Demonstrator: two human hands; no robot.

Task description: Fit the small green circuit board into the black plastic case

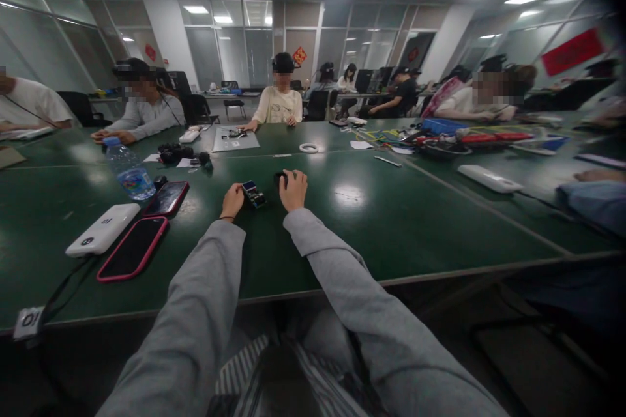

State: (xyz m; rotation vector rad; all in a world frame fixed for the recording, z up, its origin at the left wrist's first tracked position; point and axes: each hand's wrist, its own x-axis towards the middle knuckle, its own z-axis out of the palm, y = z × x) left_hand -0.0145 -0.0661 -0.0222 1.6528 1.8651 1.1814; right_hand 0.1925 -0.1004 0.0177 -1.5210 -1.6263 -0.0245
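Mid-frame, seemingly a two-handed holding step: left hand (232, 201) pinches a small device (253, 193), right hand (294, 189) clasps a dark object (280, 178) (details unclear); moving either probably calls for steadiness.

Black object (278, 178) partly hidden by right hand (294, 189), cardboard (10, 157) cut off

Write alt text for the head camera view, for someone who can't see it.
At a green table, a person's left hand holds a small electronic device and their right hand a small black object. To the left are two phones, a white device and a plastic bottle; other people sit beyond.
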